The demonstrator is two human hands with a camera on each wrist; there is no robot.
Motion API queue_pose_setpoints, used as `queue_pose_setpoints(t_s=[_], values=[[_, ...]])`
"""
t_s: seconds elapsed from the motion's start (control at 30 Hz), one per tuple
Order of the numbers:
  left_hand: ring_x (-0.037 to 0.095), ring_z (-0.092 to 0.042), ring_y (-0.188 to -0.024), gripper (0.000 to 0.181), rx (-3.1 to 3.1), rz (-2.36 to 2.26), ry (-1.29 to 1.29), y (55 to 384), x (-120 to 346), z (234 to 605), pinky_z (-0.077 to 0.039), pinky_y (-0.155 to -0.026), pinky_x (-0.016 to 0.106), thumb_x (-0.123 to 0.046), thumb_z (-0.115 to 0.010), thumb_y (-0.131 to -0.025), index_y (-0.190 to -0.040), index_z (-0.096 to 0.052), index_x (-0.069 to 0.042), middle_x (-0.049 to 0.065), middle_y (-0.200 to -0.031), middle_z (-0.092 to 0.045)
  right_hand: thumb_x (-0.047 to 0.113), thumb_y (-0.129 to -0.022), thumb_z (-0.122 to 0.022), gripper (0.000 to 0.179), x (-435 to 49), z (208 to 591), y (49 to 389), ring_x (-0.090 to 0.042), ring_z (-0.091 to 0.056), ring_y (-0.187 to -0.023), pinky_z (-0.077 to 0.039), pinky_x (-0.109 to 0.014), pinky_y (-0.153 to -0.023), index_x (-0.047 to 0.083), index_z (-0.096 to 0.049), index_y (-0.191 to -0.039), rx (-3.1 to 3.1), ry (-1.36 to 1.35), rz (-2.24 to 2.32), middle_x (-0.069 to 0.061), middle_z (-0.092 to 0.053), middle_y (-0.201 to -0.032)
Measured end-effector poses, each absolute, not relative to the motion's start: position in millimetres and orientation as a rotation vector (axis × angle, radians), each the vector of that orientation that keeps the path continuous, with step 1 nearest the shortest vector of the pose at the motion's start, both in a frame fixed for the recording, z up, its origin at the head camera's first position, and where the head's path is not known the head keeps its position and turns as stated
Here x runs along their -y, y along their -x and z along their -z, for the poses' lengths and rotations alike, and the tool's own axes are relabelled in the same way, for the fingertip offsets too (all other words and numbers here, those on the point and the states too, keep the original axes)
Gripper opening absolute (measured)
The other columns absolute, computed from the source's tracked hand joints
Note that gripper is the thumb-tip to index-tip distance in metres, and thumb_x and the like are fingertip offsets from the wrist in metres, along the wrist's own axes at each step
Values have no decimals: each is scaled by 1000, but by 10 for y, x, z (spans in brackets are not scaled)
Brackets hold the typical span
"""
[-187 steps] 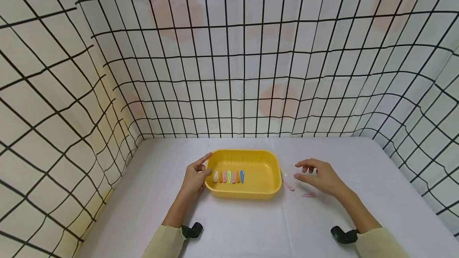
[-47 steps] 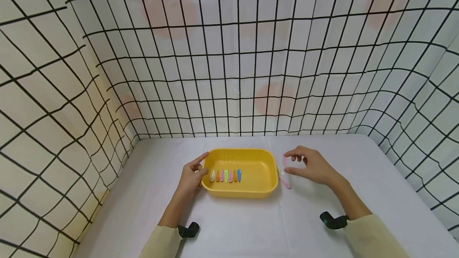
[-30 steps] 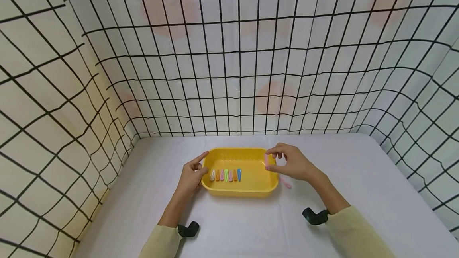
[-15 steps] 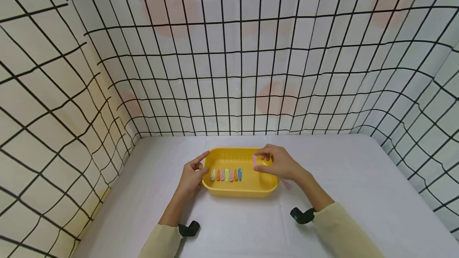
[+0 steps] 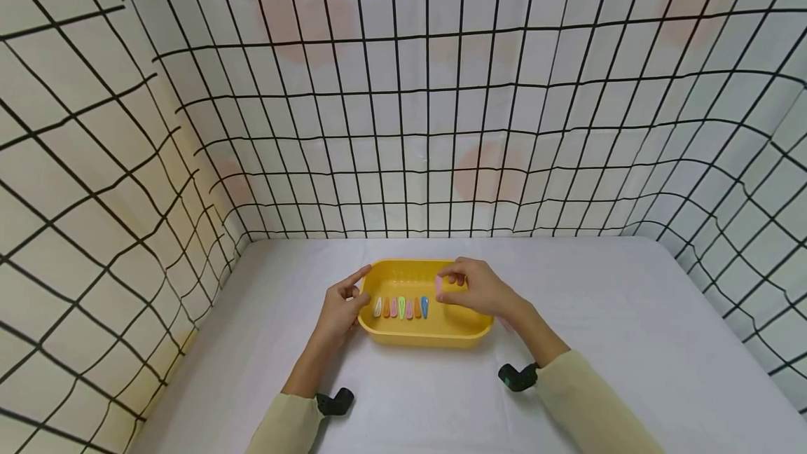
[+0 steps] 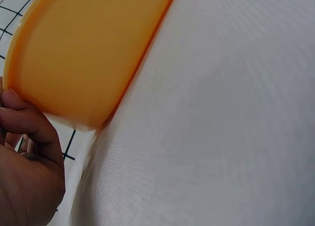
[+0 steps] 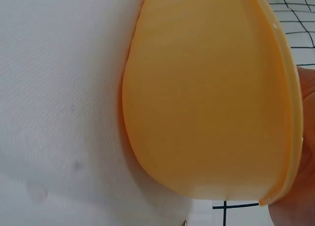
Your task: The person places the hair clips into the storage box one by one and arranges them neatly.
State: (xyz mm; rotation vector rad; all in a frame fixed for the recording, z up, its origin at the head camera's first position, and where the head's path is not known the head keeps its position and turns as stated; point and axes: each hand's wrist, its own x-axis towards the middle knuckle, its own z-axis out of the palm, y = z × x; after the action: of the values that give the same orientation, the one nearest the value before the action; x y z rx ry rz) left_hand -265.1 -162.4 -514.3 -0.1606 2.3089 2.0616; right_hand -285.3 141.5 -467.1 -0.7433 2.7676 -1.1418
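A yellow tray [image 5: 429, 341] stands on the table. My left hand [image 5: 340, 308] grips its left rim, thumb over the edge; the left wrist view shows curled fingers [image 6: 32, 122] at the tray wall [image 6: 88, 53]. Over the tray's right half, my right hand [image 5: 476, 289] pinches a pink hair clip [image 5: 438, 286] upright between thumb and fingertips. Just left of it, several snap clips lie in a row inside, from a white clip [image 5: 378, 307] to a blue clip [image 5: 424, 307]. In the right wrist view the tray's wall [image 7: 206, 98] hides most of that hand.
Beside the tray's right end, a pink clip [image 5: 506, 324] shows partly behind my right forearm. White cloth [image 5: 429, 398] covers the table. A white backdrop with a black grid [image 5: 429, 97] rises behind and along both sides.
My right hand, empty at first to the right of the tray, has picked up a pink hair clip from the table and carried it left over the tray. My left hand keeps its grip.
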Motion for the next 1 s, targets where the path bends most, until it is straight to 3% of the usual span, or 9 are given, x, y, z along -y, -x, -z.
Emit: queue_pose_setpoints(t_s=[0.53,1.0], values=[[11,-36,-44,61,-2324,-2054,177,2663,1606,5150,-35,-40,18,-1,-66,-85,-139,-66,-30,2,-79,-46,37,-81,-85,41,-1233,4756,2861,-14,-55,-87,-49,-32,-83,14,-78,-114,-2872,707,798,3,-66,-91],[12,-36,-44,60,-2344,-2051,181,2646,1622,5140,-36,-40,19,-1,-66,-86,-139,-66,-29,2,-79,-46,42,-75,-90,43,-1138,4792,2871,-14,-52,-87,-46,-32,-82,19,-80,-110,-2902,671,578,9,-61,-87]])
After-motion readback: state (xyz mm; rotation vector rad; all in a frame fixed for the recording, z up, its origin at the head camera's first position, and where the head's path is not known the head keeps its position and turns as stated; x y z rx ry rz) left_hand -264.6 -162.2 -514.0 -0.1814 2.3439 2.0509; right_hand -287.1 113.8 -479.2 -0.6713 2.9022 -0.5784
